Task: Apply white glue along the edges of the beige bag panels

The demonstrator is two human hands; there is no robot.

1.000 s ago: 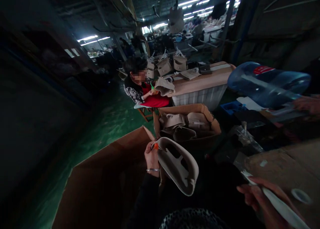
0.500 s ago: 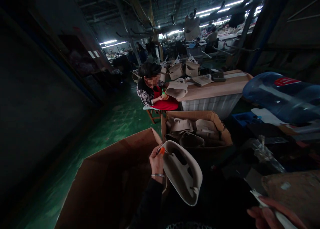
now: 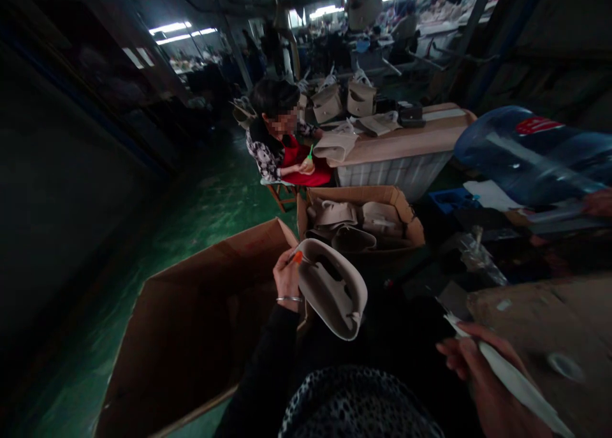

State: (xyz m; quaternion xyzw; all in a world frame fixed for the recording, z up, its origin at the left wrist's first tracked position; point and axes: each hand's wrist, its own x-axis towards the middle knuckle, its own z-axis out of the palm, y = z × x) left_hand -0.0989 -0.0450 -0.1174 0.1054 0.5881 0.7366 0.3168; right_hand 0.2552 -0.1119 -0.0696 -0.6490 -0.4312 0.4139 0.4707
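Observation:
My left hand (image 3: 287, 280), with a bangle at the wrist and something orange on the thumb tip, is closed on the upper left rim of a beige handbag body (image 3: 321, 292). The bag hangs tilted, its mouth and curved handle opening facing me. Low on the right, my right hand (image 3: 495, 374) is wrapped round a slim white tool (image 3: 514, 379) with a thin tip pointing up and left. What kind of tool it is, I cannot make out. Bag and tool are well apart.
A deep cardboard box (image 3: 210, 266) stands at left. Beyond the bag, another carton (image 3: 406, 218) holds several beige bags. A co-worker (image 3: 272, 138) sits by a covered bin (image 3: 396, 167) with bags on top. At right are a large water bottle (image 3: 530, 151) and a brown board (image 3: 540, 323).
The view has tilted down, so the surroundings sit higher in the picture. My right hand has come further into view with the white tool. My left hand keeps its hold on the bag.

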